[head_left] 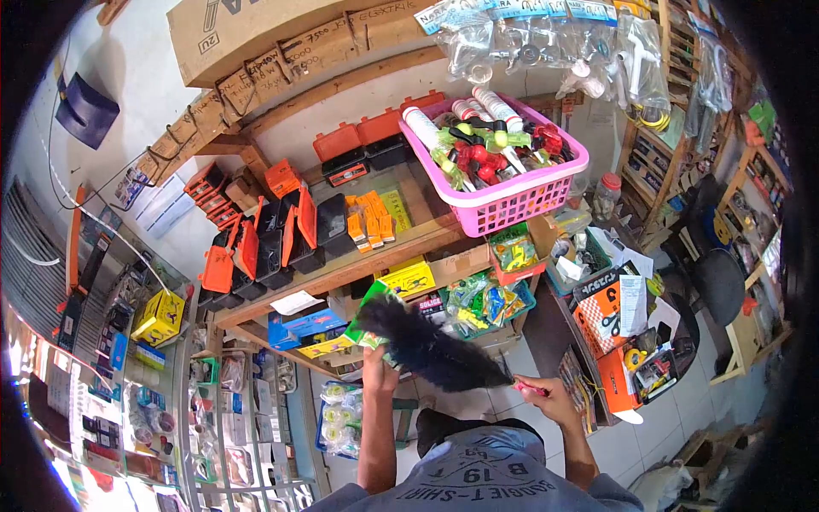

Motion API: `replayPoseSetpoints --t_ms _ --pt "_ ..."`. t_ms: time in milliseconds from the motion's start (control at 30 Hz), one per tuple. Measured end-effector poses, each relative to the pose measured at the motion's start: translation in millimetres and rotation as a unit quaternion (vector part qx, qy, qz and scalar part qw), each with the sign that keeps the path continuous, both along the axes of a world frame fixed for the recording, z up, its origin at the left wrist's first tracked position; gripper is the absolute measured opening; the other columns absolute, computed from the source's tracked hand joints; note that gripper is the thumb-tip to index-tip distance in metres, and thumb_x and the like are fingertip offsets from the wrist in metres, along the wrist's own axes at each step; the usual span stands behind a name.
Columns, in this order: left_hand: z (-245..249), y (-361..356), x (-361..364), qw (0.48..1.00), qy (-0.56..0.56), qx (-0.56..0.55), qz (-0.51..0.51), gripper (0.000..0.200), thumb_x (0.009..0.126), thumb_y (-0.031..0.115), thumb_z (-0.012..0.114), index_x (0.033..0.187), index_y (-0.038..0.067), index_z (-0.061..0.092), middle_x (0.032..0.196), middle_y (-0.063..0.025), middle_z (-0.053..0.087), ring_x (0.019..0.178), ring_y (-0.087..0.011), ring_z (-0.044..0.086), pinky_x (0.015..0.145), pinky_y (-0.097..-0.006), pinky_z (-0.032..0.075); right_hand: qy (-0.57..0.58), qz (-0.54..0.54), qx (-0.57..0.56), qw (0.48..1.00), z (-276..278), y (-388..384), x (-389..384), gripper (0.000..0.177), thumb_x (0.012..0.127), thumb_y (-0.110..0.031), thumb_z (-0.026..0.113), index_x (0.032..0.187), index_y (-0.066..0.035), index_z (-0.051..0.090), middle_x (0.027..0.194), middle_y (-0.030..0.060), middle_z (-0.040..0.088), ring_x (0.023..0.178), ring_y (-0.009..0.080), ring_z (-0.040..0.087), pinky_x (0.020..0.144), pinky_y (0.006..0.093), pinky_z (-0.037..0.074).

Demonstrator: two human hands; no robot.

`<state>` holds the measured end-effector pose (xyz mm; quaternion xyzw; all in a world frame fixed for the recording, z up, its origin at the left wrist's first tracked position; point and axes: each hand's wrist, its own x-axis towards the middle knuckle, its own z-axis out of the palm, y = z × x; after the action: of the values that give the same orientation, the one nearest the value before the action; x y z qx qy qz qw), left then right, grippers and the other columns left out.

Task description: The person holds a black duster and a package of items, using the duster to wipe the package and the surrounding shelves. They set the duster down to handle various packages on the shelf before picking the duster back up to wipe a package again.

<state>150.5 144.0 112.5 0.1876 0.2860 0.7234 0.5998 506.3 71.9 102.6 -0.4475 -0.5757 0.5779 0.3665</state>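
In my right hand (pixel 550 399) is the pink handle of a black feather duster (pixel 444 348), fingers wrapped round it. The duster's plume stretches up and left in front of my body. My left hand (pixel 380 373) is closed round the lower end of a green and white packet (pixel 357 328). The feathers overlap part of this packet, so its full shape is hidden. Just beyond it are a yellow box (pixel 408 279) and blue boxes (pixel 309 324) on the lower shelf.
A pink basket (pixel 512 209) full of tools and white tubes stands on the wooden shelf (pixel 341 286). Black bins with orange lids (pixel 247 252) line its left part. Glass display shelves (pixel 230 427) stand at left. Orange packages (pixel 597 320) lie at right, and plastic packs (pixel 529 47) hang above.
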Motion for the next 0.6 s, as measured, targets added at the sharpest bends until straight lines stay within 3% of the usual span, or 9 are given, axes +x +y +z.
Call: replayPoseSetpoints --t_ms 100,133,200,333,400,533,600 --pt "1.2 -6.7 6.3 0.988 0.12 -0.051 -0.086 0.054 0.073 -0.012 0.054 0.122 0.007 0.045 0.101 -0.0054 0.057 0.093 -0.0234 0.061 0.079 -0.0353 0.052 0.022 -0.052 0.006 0.998 -11.4 1.4 -0.6 0.035 0.09 -0.017 0.063 0.121 0.0 0.06 0.106 0.008 0.068 0.092 0.0085 0.059 0.082 0.0239 0.046" --pt "-2.1 -10.2 17.8 0.989 0.104 -0.058 -0.089 0.055 0.071 -0.014 0.054 0.12 0.008 0.045 0.099 -0.0039 0.055 0.09 -0.0217 0.06 0.077 -0.0349 0.053 0.021 -0.053 0.005 0.998 -12.5 1.7 -0.1 0.035 0.09 -0.017 0.063 0.121 0.0 0.06 0.106 0.008 0.068 0.092 0.0085 0.059 0.082 0.0239 0.046" --pt "-3.3 -18.5 36.3 0.977 0.169 -0.077 -0.106 0.056 0.069 -0.015 0.054 0.119 0.009 0.045 0.1 -0.0043 0.054 0.09 -0.0214 0.06 0.075 -0.0352 0.053 0.024 -0.062 -0.01 0.998 -5.4 3.0 -2.4 0.036 0.09 -0.017 0.063 0.121 0.0 0.06 0.103 0.0062 0.069 0.083 0.0064 0.057 0.074 0.0223 0.047" --pt "-3.2 -16.0 30.0 0.987 0.107 -0.084 -0.081 0.057 0.069 -0.016 0.054 0.119 0.008 0.045 0.1 -0.0047 0.054 0.089 -0.0219 0.06 0.076 -0.0364 0.054 0.04 -0.064 -0.046 0.996 -7.2 -3.7 6.2 0.036 0.09 -0.017 0.063 0.121 -0.001 0.06 0.101 0.0044 0.069 0.075 0.0052 0.053 0.067 0.0212 0.046" --pt "5.5 -10.9 13.4 0.994 0.05 -0.065 -0.068 0.061 0.068 -0.015 0.054 0.124 0.006 0.043 0.105 -0.0078 0.058 0.094 -0.0249 0.061 0.082 -0.0382 0.053 0.009 -0.035 -0.057 0.998 -15.4 -11.3 15.4 0.036 0.09 -0.017 0.063 0.122 -0.001 0.059 0.1 0.0029 0.068 0.071 0.0046 0.052 0.063 0.0203 0.045" --pt "-6.0 -5.1 -6.1 0.991 0.106 -0.046 -0.067 0.061 0.067 -0.016 0.055 0.124 0.005 0.047 0.112 -0.007 0.059 0.098 -0.0222 0.061 0.083 -0.0352 0.051 0.054 -0.038 -0.067 0.996 -16.7 -20.0 18.1 0.036 0.09 -0.016 0.063 0.123 -0.002 0.059 0.096 0.0016 0.068 0.07 0.0043 0.051 0.061 0.0205 0.044" --pt "4.2 -16.4 11.8 0.979 0.144 -0.092 -0.109 0.061 0.067 -0.016 0.057 0.122 0.007 0.045 0.101 -0.0043 0.057 0.095 -0.0206 0.061 0.081 -0.0333 0.05 0.072 -0.06 -0.075 0.993 -12.9 -18.8 12.6 0.036 0.09 -0.015 0.063 0.123 -0.003 0.059 0.09 -0.0002 0.066 0.066 0.0036 0.049 0.057 0.02 0.042"
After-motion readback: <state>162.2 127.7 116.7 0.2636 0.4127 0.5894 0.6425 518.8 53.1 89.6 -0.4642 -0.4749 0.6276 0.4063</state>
